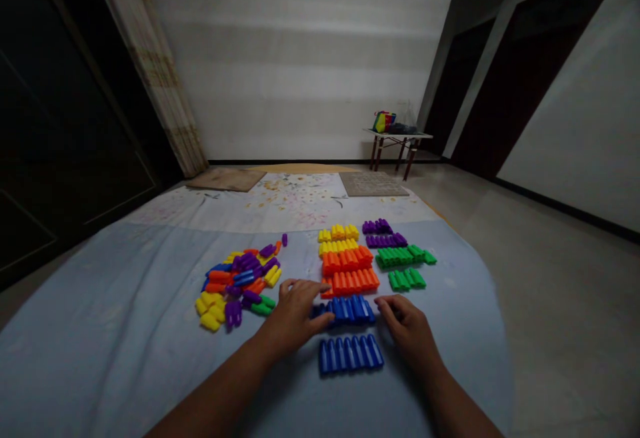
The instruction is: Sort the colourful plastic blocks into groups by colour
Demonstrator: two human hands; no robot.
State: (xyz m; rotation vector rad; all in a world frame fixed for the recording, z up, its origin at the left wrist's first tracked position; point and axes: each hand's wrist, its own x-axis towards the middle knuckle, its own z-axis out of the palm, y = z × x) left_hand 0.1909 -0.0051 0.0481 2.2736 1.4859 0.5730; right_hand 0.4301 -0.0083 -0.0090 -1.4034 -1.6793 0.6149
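Note:
A row of blue bullet-shaped plastic pieces (pixel 353 310) lies between my two hands. At its left end is my left hand (pixel 297 308), thumb and forefinger apart, with a dark blue piece partly hidden between them. Beside the right end, my right hand (pixel 407 328) has its fingers curled in and shows nothing in them. Nearer to me lies a second blue row (pixel 351 355), its pieces side by side. Just beyond my hands are stacked orange pieces (pixel 355 283), with yellow pieces (pixel 340 248) behind them.
Green pieces (pixel 407 280) and purple pieces (pixel 386 241) lie in rows at the right. A mixed loose pile (pixel 245 278) sits at the left. Blue cloth (pixel 150 331) covers the table. Two flat mats (pixel 373 185) lie at its far edge; a small table (pixel 397 135) stands beyond.

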